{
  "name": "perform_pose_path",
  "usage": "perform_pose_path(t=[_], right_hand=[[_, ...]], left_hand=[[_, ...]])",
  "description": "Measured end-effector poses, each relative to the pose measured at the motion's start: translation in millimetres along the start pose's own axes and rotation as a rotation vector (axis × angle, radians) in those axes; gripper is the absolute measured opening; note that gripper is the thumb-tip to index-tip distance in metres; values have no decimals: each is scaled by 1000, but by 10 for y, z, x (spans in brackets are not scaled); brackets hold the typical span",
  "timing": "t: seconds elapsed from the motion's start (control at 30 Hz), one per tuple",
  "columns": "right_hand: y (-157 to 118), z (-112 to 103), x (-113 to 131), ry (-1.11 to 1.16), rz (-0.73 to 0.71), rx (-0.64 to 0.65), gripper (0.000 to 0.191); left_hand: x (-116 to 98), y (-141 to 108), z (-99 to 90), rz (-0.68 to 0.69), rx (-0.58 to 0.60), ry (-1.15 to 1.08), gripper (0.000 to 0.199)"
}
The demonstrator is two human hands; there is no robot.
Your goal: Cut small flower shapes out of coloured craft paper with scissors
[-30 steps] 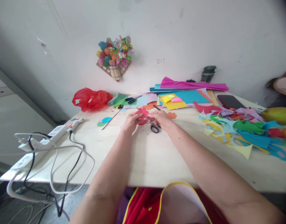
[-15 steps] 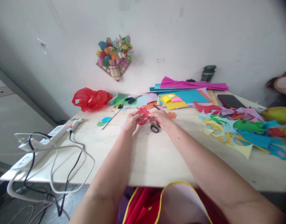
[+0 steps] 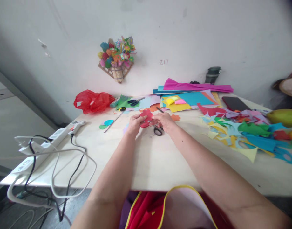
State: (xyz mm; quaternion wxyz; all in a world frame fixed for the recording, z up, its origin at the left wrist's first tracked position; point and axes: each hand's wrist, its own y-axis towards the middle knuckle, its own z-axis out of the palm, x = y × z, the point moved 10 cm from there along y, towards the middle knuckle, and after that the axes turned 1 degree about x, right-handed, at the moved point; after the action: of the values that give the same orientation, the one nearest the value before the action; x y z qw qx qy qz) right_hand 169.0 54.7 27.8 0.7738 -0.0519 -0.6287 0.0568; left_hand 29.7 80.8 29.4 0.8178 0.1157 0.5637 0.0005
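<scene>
A red paper flower (image 3: 147, 115) with rounded petals is held up just above the table. My left hand (image 3: 135, 124) pinches its left side, thumb on top. At the flower's right edge, my right hand (image 3: 163, 121) has its thumb and fingers closed on the rim. More red paper shows just under the flower, partly hidden. Below my right hand lies a pair of scissors with a black handle loop (image 3: 157, 131); the hand covers part of it. An orange paper flower (image 3: 175, 118) rests on the table right of that hand.
Colourful paper scraps (image 3: 241, 130) spread on the right by a phone (image 3: 236, 103). Paper sheets (image 3: 195, 99) and a second pair of scissors (image 3: 133, 102) lie at the back. A red plastic bag (image 3: 93, 101), paper circles (image 3: 108, 122) and a corded power strip (image 3: 54, 140) are left.
</scene>
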Motion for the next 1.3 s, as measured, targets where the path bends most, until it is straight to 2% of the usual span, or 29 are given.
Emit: perform_pose_path(t=[0.2,0.53,0.83,0.97,1.1,1.3], right_hand=[[40,15,-61,107,9,25,13],[76,1,-84,129,12,31,10],[-43,-28,-62,202,58,-100,15],[-24,-99,-74,221,58,-150,13],[96,-270,-25,48,-63,-239,13],[221,-506,108,-518,-162,-368,18]], left_hand=[[-45,-19,16,13,-16,1,29],[-96,-40,31,38,-30,14,30],[-75,-2,-15,96,-52,78,27],[-109,-7,-44,119,-89,32,25],[-68,-3,-26,77,-55,-51,27],[5,24,-64,34,-43,-139,25]])
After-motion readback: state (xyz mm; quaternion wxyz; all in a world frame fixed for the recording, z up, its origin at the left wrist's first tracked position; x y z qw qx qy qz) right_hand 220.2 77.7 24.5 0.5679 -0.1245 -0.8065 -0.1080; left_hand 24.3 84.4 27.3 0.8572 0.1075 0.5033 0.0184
